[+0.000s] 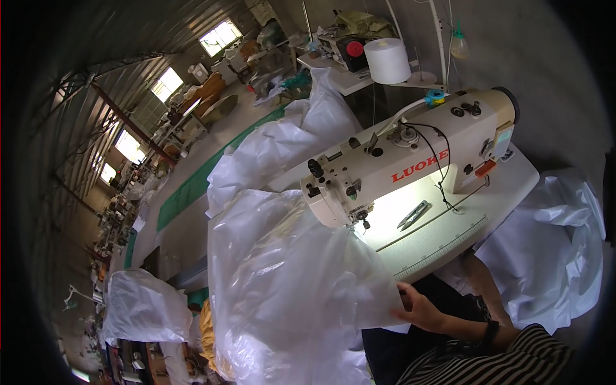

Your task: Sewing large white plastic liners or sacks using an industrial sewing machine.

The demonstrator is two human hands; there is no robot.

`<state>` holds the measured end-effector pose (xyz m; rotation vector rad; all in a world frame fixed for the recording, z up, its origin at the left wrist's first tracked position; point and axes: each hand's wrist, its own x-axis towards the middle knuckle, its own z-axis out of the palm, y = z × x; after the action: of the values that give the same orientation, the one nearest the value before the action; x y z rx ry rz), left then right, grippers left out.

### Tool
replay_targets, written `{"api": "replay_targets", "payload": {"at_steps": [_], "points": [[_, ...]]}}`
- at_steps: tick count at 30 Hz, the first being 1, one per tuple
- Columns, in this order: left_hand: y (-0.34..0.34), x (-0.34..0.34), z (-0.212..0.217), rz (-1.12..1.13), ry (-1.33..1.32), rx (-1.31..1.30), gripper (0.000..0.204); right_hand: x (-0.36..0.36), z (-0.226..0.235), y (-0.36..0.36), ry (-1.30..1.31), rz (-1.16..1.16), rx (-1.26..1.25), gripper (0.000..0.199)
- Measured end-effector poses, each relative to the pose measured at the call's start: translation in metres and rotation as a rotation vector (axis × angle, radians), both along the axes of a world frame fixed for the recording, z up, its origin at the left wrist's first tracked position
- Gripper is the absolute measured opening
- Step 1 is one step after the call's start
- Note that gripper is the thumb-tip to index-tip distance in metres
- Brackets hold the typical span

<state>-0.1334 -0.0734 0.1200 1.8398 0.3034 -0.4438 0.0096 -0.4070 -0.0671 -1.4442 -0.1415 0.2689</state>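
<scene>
From the head camera, a cream sewing machine [410, 157] stands on a pale table [507, 186], its needle end lit from below so the table surface glows white there. A small pair of metal thread snips [414, 215] lies on the table under the machine's arm, beside a thin dark cord that runs down from the machine's top. A ruler strip follows the table's near edge. Behind the machine a large white cone of thread [387, 61] stands on its holder.

A big heap of thin, glossy, crinkled translucent plastic sheet [289, 282] billows over the table's left end and hides that edge; one part of it reaches up to the needle.

The right hand [420, 309] rests at the near edge of the table, fingers [405, 296] loosely curled and pinching the plastic sheet's edge. A dark band sits at the wrist, above a striped sleeve. The left hand is out of sight. More white plastic [552, 256] hangs off the table's right end.
</scene>
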Motion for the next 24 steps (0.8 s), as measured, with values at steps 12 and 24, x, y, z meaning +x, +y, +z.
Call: {"api": "replay_targets", "payload": {"at_steps": [12, 24], "points": [[0.124, 0.201, -0.167, -0.114, -0.554, 1.142, 0.067, -0.03, -0.054, -0.037, 0.58, 0.325, 0.08, 0.039], [-0.137, 0.093, -0.128, -0.372, -0.662, 1.004, 0.009, -0.028, -0.017, -0.038, 0.165, 0.385, -0.394, 0.042]]}}
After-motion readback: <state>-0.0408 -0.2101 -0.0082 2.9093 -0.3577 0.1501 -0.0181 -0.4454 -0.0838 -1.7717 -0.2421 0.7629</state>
